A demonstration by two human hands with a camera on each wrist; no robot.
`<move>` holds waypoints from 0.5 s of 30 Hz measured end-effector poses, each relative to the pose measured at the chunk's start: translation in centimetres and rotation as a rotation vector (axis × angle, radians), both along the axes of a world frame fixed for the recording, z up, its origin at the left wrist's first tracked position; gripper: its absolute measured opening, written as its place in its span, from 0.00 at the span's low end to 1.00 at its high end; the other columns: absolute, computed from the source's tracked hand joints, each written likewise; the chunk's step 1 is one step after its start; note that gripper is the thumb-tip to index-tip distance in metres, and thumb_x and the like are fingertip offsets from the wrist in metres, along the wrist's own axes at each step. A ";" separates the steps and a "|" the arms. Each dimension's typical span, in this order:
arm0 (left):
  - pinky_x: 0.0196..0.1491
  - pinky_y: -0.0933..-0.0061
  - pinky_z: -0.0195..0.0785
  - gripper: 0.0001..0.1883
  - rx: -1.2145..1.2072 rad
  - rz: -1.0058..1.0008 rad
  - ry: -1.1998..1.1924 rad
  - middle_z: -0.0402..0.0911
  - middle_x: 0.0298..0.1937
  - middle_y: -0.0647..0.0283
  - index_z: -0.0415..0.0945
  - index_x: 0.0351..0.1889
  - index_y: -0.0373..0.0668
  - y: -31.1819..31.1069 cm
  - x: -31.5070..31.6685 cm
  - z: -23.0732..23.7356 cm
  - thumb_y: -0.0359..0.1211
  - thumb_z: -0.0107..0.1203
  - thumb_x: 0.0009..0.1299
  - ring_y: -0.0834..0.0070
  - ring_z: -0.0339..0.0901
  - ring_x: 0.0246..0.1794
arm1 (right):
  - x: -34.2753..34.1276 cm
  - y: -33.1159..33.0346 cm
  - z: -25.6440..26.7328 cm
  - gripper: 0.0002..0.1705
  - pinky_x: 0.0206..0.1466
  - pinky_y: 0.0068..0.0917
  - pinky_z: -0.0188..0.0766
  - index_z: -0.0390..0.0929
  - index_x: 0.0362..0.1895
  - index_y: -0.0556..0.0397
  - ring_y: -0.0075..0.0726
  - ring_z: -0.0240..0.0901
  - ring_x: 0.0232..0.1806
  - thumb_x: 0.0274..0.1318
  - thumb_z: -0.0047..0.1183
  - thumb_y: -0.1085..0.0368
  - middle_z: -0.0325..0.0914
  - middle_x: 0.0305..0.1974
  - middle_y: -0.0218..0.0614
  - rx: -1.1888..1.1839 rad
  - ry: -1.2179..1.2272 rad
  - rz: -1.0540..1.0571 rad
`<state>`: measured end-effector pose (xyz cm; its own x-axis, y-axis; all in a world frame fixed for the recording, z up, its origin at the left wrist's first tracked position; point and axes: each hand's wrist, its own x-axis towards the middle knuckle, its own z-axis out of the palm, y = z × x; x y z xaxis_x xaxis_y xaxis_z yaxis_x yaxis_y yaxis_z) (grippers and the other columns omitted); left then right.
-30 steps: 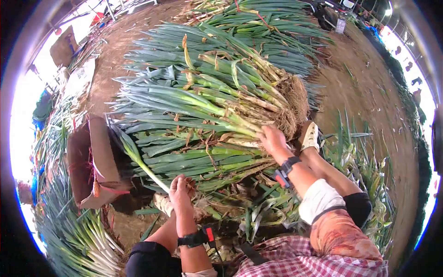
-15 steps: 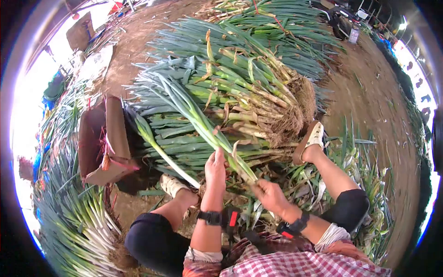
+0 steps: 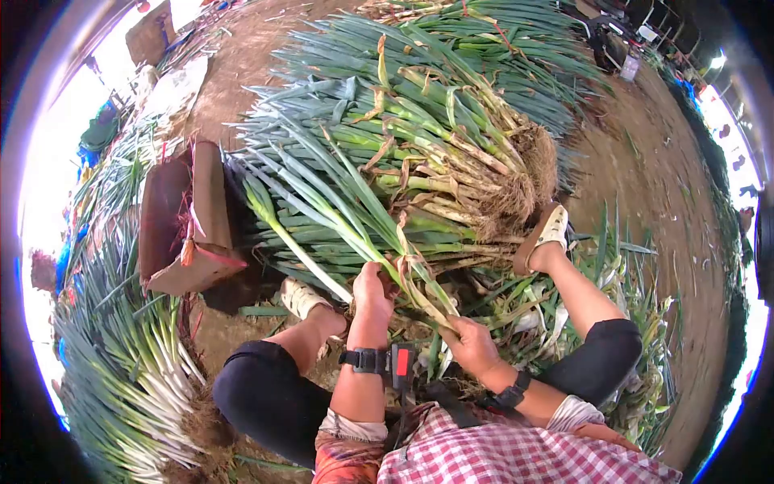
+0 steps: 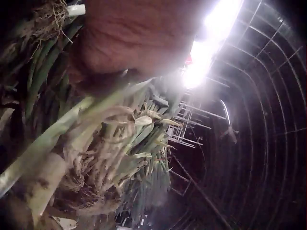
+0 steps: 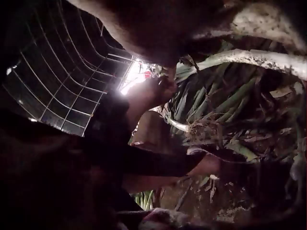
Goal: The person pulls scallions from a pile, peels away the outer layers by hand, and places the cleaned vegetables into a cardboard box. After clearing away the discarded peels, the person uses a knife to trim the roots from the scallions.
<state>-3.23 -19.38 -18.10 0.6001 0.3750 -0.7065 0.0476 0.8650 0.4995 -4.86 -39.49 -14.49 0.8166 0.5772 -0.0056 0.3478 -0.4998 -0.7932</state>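
Observation:
In the head view the left hand (image 3: 376,289) grips a leek (image 3: 347,230) partway up its stalk, leaves fanning up and left. The right hand (image 3: 472,345) pinches the leek's lower end, where brown dry outer leaves (image 3: 415,278) hang along the stalk. Close up, the left wrist view has the left hand (image 4: 139,38) above the green stalk (image 4: 53,132). A pale stalk (image 5: 259,60) runs beside the right hand (image 5: 158,24) in the right wrist view. One cleaned leek with a white stem (image 3: 310,262) lies left of the left hand.
Beyond the hands is a large heap of leeks (image 3: 322,105) with rooty, untrimmed ends (image 3: 516,189). A cardboard box (image 3: 214,198) stands at the left, white-stemmed leeks (image 3: 153,379) below it. Loose leaf scraps (image 3: 645,323) lie by the right leg. Sandalled feet (image 3: 552,230) flank the work.
The right hand has come from the heap to the lap area with a leek. The left hand has let go of the white-stemmed leek and now grips this one; its leaves have spread apart.

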 end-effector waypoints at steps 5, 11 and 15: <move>0.28 0.70 0.71 0.13 -0.059 -0.027 0.045 0.77 0.30 0.56 0.68 0.36 0.34 0.4 -0.3 -2.7 0.32 0.35 0.62 0.68 0.77 0.28 | -0.3 0.9 -0.2 0.13 0.23 0.35 0.63 0.73 0.33 0.62 0.48 0.70 0.21 0.48 0.52 0.63 0.70 0.23 0.52 -0.006 0.142 -0.076; 0.26 0.67 0.67 0.13 0.024 -0.667 0.041 0.76 0.24 0.58 0.73 0.30 0.35 -6.0 -3.4 -8.0 0.35 0.41 0.65 0.69 0.72 0.21 | 3.4 2.1 -2.6 0.13 0.14 0.16 0.55 0.74 0.26 0.54 0.16 0.58 0.13 0.56 0.47 0.58 0.66 0.17 0.23 0.287 0.949 -0.247; 0.34 0.64 0.68 0.09 1.551 -1.548 -0.690 0.78 0.30 0.58 0.75 0.33 0.40 -8.0 -4.9 -2.7 0.34 0.50 0.59 0.65 0.76 0.29 | 4.6 2.1 -0.7 0.15 0.12 0.16 0.53 0.71 0.25 0.53 0.16 0.55 0.12 0.57 0.45 0.57 0.63 0.16 0.23 0.489 1.135 -0.246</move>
<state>-8.09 -27.36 -20.76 0.8122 -0.5793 -0.0685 -0.3422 -0.5682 0.7483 -0.26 -37.36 -15.21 0.5778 0.5507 -0.6024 -0.7100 -0.0249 -0.7037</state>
